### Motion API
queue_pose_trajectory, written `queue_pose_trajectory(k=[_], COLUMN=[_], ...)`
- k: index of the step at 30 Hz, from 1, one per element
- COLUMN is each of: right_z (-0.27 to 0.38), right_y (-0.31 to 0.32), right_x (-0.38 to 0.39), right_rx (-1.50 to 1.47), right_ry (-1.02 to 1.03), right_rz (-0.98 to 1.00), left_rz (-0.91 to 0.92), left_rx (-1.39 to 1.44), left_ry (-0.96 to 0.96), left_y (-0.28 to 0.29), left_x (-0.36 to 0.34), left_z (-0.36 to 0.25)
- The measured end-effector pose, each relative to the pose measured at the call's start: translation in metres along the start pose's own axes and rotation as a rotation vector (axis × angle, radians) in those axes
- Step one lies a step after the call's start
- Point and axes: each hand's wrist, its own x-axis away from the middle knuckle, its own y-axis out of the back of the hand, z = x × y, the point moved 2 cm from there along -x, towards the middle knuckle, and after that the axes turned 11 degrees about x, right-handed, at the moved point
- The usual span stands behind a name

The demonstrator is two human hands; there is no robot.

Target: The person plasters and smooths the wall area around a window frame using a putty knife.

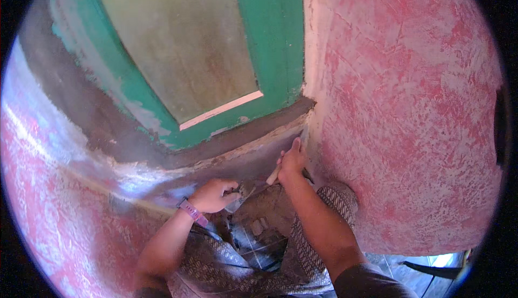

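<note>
My right hand (292,164) is closed around a hand tool with a pale, wood-like handle (273,176). It reaches up to the corner where the wall below the green frame meets the pink wall; the tool's working end is hidden. To its left, and lower, my left hand (211,194) has its fingers curled on a thin, flat greyish piece like a scraper blade (235,204), whose exact kind I cannot make out. A band of grey-brown plaster (237,132) runs under the frame, just above both hands.
A green frame (272,39) with a dull yellowish panel (183,39) stands ahead. The mottled pink wall (404,109) rises close on my right. Between my patterned-cloth legs (216,257) are floor tiles (261,247) with brown debris. A dark curved object (434,271) lies at the lower right.
</note>
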Motion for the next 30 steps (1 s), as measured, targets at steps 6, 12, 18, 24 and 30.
queue_pose_trajectory(k=[6, 12, 18, 24, 30], right_z=[0.007, 0.007, 0.011, 0.012, 0.006], right_y=[-0.009, -0.011, -0.012, -0.002, -0.007], right_x=[0.008, 0.032, 0.007, 0.0, 0.036], right_rx=[0.086, 0.117, -0.032, 0.036, 0.164], right_ry=[0.065, 0.077, -0.031, 0.085, 0.016], right_rz=[-0.068, 0.017, -0.092, -0.049, 0.039], left_rz=[0.084, 0.076, 0.099, 0.108, 0.075], left_rx=[-0.027, -0.071, -0.061, -0.059, 0.009], left_ry=[0.003, -0.032, -0.048, -0.012, -0.077], left_y=[0.003, 0.004, -0.003, 0.003, 0.004], left_x=[-0.006, -0.001, -0.002, 0.008, 0.008], left_z=[0.016, 0.012, 0.012, -0.018, -0.029])
